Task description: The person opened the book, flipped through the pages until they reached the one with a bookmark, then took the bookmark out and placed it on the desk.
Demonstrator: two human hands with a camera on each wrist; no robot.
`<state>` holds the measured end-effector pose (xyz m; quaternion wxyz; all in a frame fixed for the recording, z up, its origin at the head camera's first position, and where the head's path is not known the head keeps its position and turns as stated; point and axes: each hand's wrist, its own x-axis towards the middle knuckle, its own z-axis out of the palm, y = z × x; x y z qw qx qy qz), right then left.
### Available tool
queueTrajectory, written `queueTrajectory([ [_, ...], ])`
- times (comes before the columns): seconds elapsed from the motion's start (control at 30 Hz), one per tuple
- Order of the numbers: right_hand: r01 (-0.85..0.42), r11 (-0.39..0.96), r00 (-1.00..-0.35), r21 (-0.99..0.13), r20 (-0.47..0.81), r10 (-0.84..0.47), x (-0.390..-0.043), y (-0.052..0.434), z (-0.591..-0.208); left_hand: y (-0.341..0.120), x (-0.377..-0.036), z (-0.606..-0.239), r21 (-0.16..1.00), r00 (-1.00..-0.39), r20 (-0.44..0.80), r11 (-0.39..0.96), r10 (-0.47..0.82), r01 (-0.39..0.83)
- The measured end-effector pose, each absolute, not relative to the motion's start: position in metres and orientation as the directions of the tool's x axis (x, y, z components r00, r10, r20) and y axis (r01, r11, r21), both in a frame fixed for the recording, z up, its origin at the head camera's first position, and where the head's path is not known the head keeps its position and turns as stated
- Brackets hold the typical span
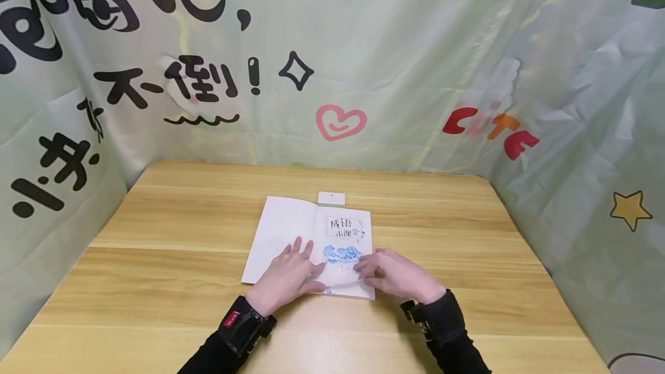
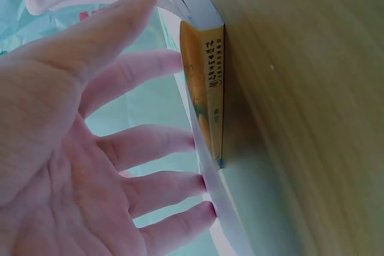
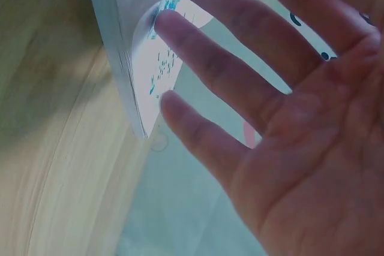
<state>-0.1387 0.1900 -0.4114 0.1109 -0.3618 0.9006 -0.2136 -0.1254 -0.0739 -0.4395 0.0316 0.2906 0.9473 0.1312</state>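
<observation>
Near the counter's front edge, an open book (image 1: 312, 241) is pressed flat by the left hand (image 1: 288, 279). A curled page (image 1: 345, 281) is lifted by the right hand's (image 1: 397, 276) straight fingers, nothing gripped. Creasing could be caused by sliding.

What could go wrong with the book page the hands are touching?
1. The right hand is lifting the title page, which already curves; a hard pull might crease or tear it.
2. The left hand lies flat on the open book; if it lifts, the cover may flop shut.
3. The small white card lies at the book's top edge on the table; sliding the book might push it.
</observation>
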Motion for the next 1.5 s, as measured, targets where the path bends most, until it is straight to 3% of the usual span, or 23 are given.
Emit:
queueTrajectory([
  [0.43,-0.743,0.577,-0.669,-0.339,0.358,-0.651,-0.142,0.188,-0.41,-0.07,-0.122,-0.437,0.292,-0.831,0.012,0.793,0.556,0.535],
  [0.53,-0.737,0.603,-0.668,-0.306,0.467,-0.58,-0.142,0.184,-0.412,-0.07,-0.122,-0.437,0.288,-0.824,0.023,0.786,0.565,0.547],
  [0.7,-0.64,0.696,-0.725,-0.326,0.557,-0.405,-0.14,0.173,-0.417,-0.071,-0.123,-0.436,0.33,-0.828,0.031,0.776,0.56,0.538],
  [0.83,-0.565,0.696,-0.791,-0.443,0.531,-0.304,-0.137,0.162,-0.423,-0.073,-0.124,-0.434,0.378,-0.835,0.02,0.769,0.55,0.516],
  [1.0,-0.527,0.643,-0.846,-0.556,0.415,-0.334,-0.131,0.146,-0.429,-0.077,-0.123,-0.424,0.471,-0.837,0.05,0.726,0.546,0.502],
  [1.27,-0.567,0.577,-0.807,-0.587,0.256,-0.533,-0.124,0.129,-0.442,-0.082,-0.12,-0.408,0.577,-0.827,0.219,0.614,0.518,0.538],
  [1.4,-0.578,0.574,-0.783,-0.581,0.196,-0.59,-0.123,0.125,-0.446,-0.083,-0.117,-0.404,0.488,-0.809,0.371,0.645,0.457,0.588],
  [1.5,-0.586,0.583,-0.77,-0.563,0.163,-0.617,-0.122,0.124,-0.447,-0.084,-0.116,-0.401,0.369,-0.809,0.404,0.733,0.428,0.572],
])
